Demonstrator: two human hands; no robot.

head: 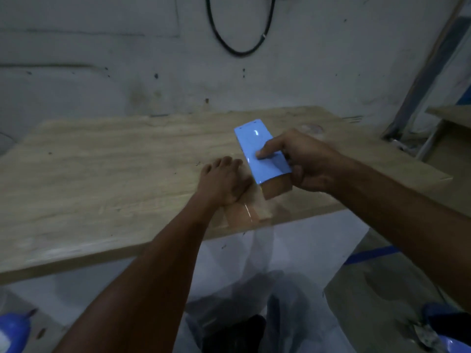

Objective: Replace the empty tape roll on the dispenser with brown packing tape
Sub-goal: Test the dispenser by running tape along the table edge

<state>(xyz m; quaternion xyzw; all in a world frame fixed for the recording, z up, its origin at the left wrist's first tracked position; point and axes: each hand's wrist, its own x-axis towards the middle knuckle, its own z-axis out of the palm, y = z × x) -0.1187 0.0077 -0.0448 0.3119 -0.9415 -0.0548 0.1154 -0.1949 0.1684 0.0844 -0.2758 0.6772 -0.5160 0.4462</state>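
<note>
A blue tape dispenser (257, 146) stands over the wooden table (102, 169), with a brown tape roll (276, 188) showing under its near end. My right hand (303, 161) grips the dispenser from the right, its thumb pressed on the blue cover. A strip of brown tape (244, 211) runs from the roll toward the table's front edge and lies stuck on the wood. My left hand (224, 182) lies flat on that strip, fingers together, pressing it down. The picture is dim and blurred.
A black cable loop (239, 50) hangs on the grey wall behind the table. A clear plastic bag (254, 289) sits on the floor under the table's front edge. Blue objects (12, 329) lie at the lower left and lower right corners. A second wooden surface (451, 115) stands at the right.
</note>
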